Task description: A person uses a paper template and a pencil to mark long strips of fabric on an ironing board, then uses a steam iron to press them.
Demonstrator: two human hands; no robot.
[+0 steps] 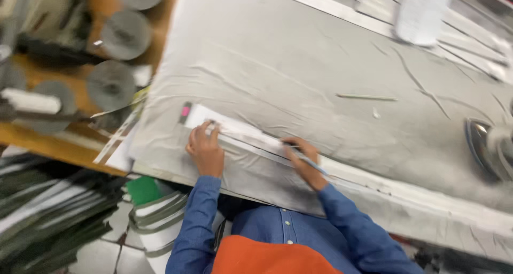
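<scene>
A long white strip of fabric or paper point(235, 128) lies along the near edge of a table covered in grey cloth point(299, 71). My left hand point(204, 148) presses flat on the strip's left end, fingers apart. Further right, my right hand point(300, 159) rests on the same strip and grips a thin pencil-like tool point(315, 167) against it. A narrow ruler-like edge point(251, 148) runs between the two hands. Both sleeves are blue.
A small dark and pink object point(185, 112) lies by the strip's left end. A thin stick point(366, 97) rests mid-table, an iron point(489, 146) sits at the right edge, and a white roll point(422, 12) at the back. Grey round weights point(111, 84) sit on a wooden bench at left.
</scene>
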